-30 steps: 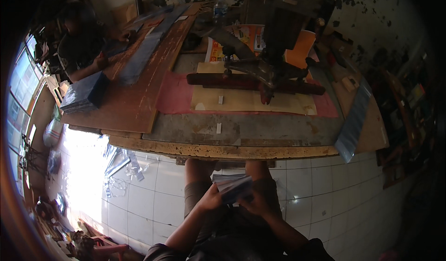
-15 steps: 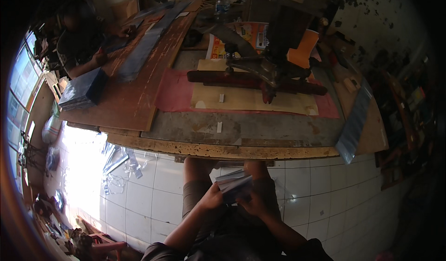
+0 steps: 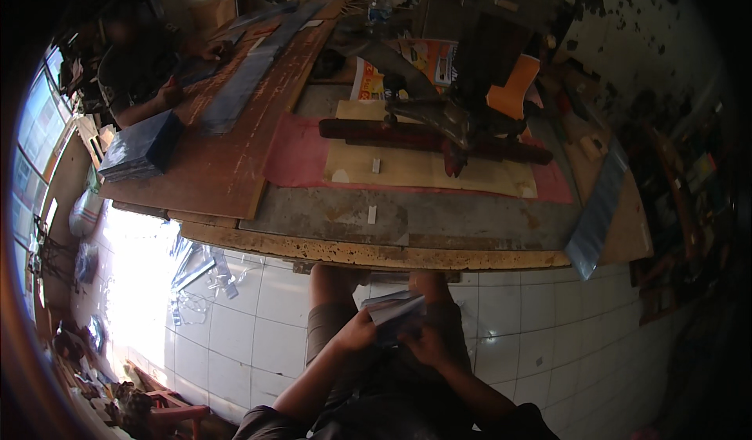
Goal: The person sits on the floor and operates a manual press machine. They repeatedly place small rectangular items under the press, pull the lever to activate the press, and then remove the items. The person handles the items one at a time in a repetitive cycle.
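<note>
Above my lap, both hands hold a small stack of thin, bluish-grey plastic sheets (image 3: 397, 310). My left hand (image 3: 358, 332) is closed around the stack's left side. Lower down on its right side, my right hand (image 3: 425, 346) grips the edge, though its fingertips are partly in shadow. The top sheet catches the light and lifts a little from those beneath. In front of my knees stands a workbench (image 3: 329, 229) with a dark metal press (image 3: 439, 119). Under the press bar lies a cream sheet (image 3: 352, 166) on a red one (image 3: 294, 162).
A block of stacked plastic sheets (image 3: 141, 149) and a long plastic strip (image 3: 251, 84) lie on the brown board (image 3: 207, 170) at left, where another person (image 3: 145, 68) sits. A plastic strip (image 3: 597, 217) overhangs the bench's right edge. Plastic scraps (image 3: 196, 268) litter the floor.
The sheets' upper edges, spread apart before, now lie closer together under the top sheet. My hands stay in nearly the same place.
</note>
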`<state>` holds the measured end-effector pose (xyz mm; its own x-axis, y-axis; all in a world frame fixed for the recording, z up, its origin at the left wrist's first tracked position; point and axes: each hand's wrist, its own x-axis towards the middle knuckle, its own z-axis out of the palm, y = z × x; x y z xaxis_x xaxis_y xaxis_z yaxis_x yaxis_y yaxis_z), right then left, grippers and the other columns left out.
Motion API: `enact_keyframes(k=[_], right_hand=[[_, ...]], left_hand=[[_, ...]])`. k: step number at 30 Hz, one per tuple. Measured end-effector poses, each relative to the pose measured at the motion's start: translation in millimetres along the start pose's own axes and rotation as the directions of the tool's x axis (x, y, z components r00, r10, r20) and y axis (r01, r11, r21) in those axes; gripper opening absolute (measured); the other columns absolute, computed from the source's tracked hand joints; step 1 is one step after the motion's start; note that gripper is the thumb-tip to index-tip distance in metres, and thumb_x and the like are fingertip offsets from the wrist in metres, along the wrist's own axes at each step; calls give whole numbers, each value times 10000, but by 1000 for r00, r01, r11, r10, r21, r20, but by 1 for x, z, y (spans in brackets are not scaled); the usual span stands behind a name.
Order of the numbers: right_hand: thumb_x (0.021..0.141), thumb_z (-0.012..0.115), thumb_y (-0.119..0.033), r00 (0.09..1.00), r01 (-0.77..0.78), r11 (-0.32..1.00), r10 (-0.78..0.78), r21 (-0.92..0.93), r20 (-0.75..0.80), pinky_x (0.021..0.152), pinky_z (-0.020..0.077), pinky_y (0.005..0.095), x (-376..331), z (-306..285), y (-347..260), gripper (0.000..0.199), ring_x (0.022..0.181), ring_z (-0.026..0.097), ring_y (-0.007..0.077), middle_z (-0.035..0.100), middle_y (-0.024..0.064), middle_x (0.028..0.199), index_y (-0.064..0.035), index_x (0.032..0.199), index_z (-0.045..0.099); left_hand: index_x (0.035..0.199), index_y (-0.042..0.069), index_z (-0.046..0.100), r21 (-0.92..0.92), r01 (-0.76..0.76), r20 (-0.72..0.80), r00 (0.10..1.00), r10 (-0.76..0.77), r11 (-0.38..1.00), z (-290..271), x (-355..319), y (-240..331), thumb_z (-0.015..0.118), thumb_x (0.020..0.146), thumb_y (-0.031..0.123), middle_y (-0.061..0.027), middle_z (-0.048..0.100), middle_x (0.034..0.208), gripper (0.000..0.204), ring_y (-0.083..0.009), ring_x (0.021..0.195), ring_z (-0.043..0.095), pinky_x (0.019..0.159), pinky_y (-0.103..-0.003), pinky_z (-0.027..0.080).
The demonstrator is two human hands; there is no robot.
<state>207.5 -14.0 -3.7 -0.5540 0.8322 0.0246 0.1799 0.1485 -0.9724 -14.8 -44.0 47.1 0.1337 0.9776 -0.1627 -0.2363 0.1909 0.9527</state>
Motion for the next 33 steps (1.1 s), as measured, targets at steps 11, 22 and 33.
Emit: enact_keyframes(k=[11,22,33], right_hand=[[921,744,-187,1000,-31,999,31,-15,-2,902,500,339,-4,3,-4,196,1003,659,214,686,107,1039,-29,998,657],[1032,500,-184,915,265,917,-337,-299,-223,753,521,318,14,-70,-102,209,864,680,197,685,124,947,-8,1039,612],[1080,469,-357,987,-154,980,148,122,61,726,560,304,107,-96,-207,358,841,731,220,716,184,1014,-23,1208,475]], left_hand=[[1367,-18,560,30,-33,-22,999,34,999,2,-4,7,503,964,24,-134,635,1302,409,-194,1218,567,1056,-341,450],[1375,-45,520,-88,-46,91,994,54,995,-5,-19,26,606,998,66,-136,608,1350,403,-193,1248,560,1078,-345,428],[1345,0,581,0,-176,222,960,172,984,25,-39,85,614,1018,168,-108,662,1253,370,-167,1170,594,1007,-328,473]])
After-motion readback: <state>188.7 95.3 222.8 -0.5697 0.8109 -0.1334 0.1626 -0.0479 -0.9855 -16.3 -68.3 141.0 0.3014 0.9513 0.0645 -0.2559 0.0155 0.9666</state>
